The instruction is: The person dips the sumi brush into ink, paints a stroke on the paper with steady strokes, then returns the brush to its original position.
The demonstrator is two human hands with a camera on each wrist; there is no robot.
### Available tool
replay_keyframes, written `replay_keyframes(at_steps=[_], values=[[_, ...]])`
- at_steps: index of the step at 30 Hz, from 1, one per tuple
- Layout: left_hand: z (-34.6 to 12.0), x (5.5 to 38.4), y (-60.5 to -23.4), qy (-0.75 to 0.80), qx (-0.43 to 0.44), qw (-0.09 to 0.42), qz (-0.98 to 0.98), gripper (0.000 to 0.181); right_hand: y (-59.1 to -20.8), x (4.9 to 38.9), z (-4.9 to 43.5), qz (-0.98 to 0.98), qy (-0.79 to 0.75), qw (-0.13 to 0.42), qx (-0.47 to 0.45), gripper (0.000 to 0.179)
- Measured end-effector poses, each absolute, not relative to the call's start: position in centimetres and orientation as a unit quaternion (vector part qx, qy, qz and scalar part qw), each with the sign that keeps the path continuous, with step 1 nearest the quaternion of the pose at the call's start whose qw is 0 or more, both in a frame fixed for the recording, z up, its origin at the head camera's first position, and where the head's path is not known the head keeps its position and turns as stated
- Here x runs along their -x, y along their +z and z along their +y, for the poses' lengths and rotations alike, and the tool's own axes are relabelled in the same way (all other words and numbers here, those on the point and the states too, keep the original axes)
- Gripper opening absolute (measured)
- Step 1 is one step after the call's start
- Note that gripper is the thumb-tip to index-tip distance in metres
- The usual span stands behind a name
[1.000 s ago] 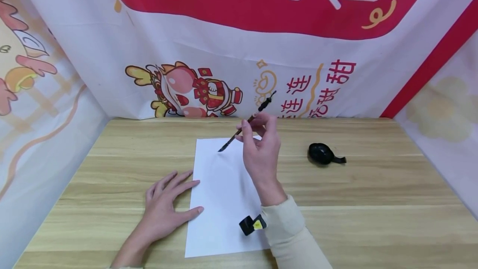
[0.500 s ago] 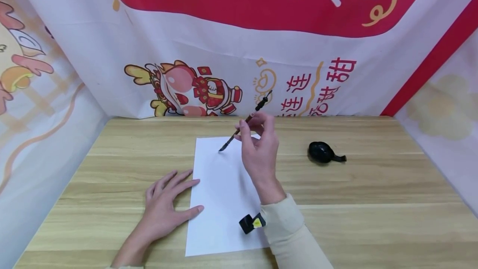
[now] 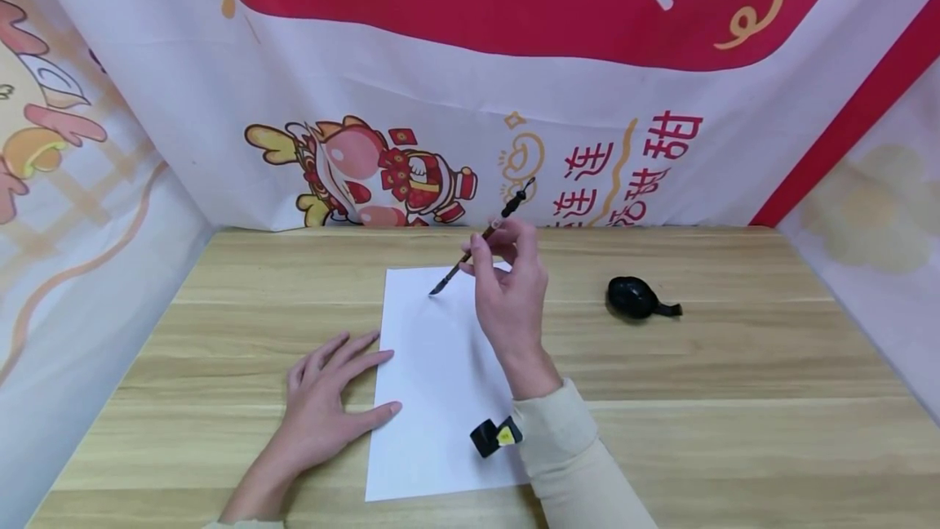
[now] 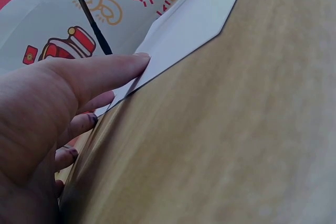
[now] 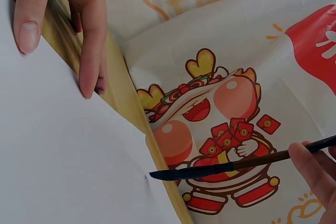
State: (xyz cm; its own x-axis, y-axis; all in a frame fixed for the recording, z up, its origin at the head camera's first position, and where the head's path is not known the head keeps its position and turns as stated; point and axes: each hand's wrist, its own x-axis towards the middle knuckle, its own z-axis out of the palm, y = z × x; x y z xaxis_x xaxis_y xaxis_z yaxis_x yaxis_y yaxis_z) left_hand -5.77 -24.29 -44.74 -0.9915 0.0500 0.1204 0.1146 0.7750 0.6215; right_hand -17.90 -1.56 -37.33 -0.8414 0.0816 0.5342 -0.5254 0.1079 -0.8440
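My right hand point(image 3: 512, 300) pinches a dark-handled calligraphy brush point(image 3: 514, 204) over the upper part of a white sheet of paper point(image 3: 422, 398). The brush slants down to the left, its black tip right at the paper near the top edge. In the right wrist view the blackened bristles of the brush point(image 5: 199, 171) come to a point beside a tiny dark mark on the sheet. My left hand point(image 3: 323, 406) lies with fingers spread along the paper's left edge. Its thumb point(image 4: 113, 71) rests on the sheet in the left wrist view; dark smudges show on some fingertips.
A glossy black rounded thing with a stubby handle point(image 3: 633, 299) sits on the wooden table point(image 3: 705, 423), right of the paper. A printed cloth backdrop point(image 3: 411, 80) stands at the table's far edge. A black device point(image 3: 494, 437) is attached at the right sleeve.
The right hand and brush have shifted very slightly left, the brush tip staying at nearly the same place by the paper. The left hand has not moved.
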Motion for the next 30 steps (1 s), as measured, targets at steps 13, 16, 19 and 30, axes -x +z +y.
replay_keyframes(at_steps=[13, 16, 19, 30], values=[[-24.20, 5.85, -44.67, -0.331, 0.044, 0.053, -0.941, 0.064, -37.30, 17.90, -1.76, -0.707, 0.651, 0.229, -0.156, 0.024], [-24.21, 5.87, -44.74, -0.330, 0.044, 0.053, -0.941, 0.064, -37.47, 17.91, -1.81, -0.709, 0.649, 0.229, -0.154, 0.024], [-24.22, 5.86, -44.76, -0.333, 0.044, 0.053, -0.941, 0.064, -37.55, 17.90, -1.85, -0.712, 0.646, 0.230, -0.153, 0.024], [-24.24, 5.83, -44.69, -0.334, 0.043, 0.049, -0.940, 0.064, -37.61, 17.78, -1.85, -0.713, 0.645, 0.228, -0.153, 0.025]])
